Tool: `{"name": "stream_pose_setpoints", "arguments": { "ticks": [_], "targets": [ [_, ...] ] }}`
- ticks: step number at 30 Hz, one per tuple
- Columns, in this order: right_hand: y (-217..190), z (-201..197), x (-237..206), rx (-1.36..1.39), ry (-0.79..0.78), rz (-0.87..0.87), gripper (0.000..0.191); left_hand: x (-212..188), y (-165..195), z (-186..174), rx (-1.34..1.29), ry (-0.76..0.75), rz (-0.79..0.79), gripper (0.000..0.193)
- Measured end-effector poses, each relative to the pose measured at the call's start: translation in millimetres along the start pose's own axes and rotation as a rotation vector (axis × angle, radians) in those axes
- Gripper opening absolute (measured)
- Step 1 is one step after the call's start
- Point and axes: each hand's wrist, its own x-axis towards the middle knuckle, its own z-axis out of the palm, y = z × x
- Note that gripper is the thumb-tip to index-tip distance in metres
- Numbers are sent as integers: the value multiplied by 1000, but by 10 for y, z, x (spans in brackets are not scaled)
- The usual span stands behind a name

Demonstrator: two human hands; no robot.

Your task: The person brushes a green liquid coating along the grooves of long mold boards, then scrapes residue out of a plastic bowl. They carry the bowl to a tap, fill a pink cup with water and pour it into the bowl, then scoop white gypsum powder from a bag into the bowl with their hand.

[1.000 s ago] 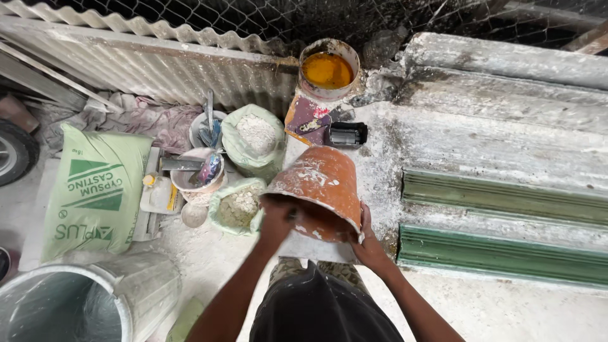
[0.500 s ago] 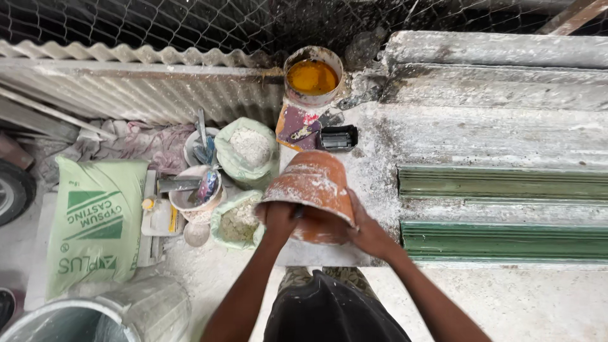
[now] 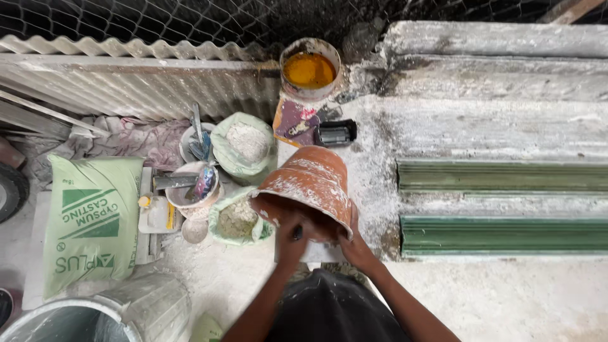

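terracotta pot (image 3: 310, 187) tipped on its side, mouth toward the person, base pointing away, dusted with white powder. it sits at the near edge of a white-dusted concrete slab (image 3: 373, 158), roughly mid-frame.

left hand (image 3: 290, 233) is at the pot's mouth, fingers reaching inside the rim; they look curled around something small and dark but can't tell what. right hand (image 3: 356, 244) grips the rim on the right side, thumb up against the outer wall, remaining fingers hidden under the pot so can't tell how they sit.

just left of the pot, touching or nearly so: open green bag (image 3: 235, 218) with greyish powder. behind that a second green bag (image 3: 246, 144) with white powder. left of those, a bowl (image 3: 193, 187) with tools in it, a small spoon-like scoop just below it.

behind the pot: a purple-stained card (image 3: 296, 121), a small black box (image 3: 335, 133), and further back a bucket (image 3: 310, 68) with orange-yellow stuff inside.

right of the pot: two green moulded strips (image 3: 506, 176) lying parallel on the slab.

far left: pale green sack (image 3: 92, 221) flat on the floor. bottom-left corner: clear plastic bin (image 3: 95, 313). corrugated sheet (image 3: 126, 85) and wire mesh along the back.
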Motion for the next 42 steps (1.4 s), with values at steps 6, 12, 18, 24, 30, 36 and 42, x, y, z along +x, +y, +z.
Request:
{"name": "stream_pose_setpoints", "arguments": {
  "ticks": [6, 12, 18, 24, 30, 36, 42],
  "targets": [
    [-458, -559, 2, -141, -263, 243, 99, 332, 699, 15, -662, -461, -475, 35],
    [-1266, -895, 208, -293, -131, -249, 81, 1439, 842, -791, 237, -326, 661, 38],
    [-1452, -568, 337, 4, -9, -225, 69, 1093, 430, -136, 438, -898, -10, 26],
    [-1467, -466, 400, -159, 26, -476, 48, 365, 471, 665, 19, -211, -101, 17],
    [-1541, -689, 507, -172, -136, -479, 47, 889, 178, 194, 248, -682, 19, 15],
    [-1642, -708, 665, -122, -229, -373, 45, 1177, 216, 356, 608, -656, 532, 16],
    [-1676, -664, 785, -164, -277, -408, 43, 1441, 313, 14, 713, -948, 777, 22]
  ]
}}
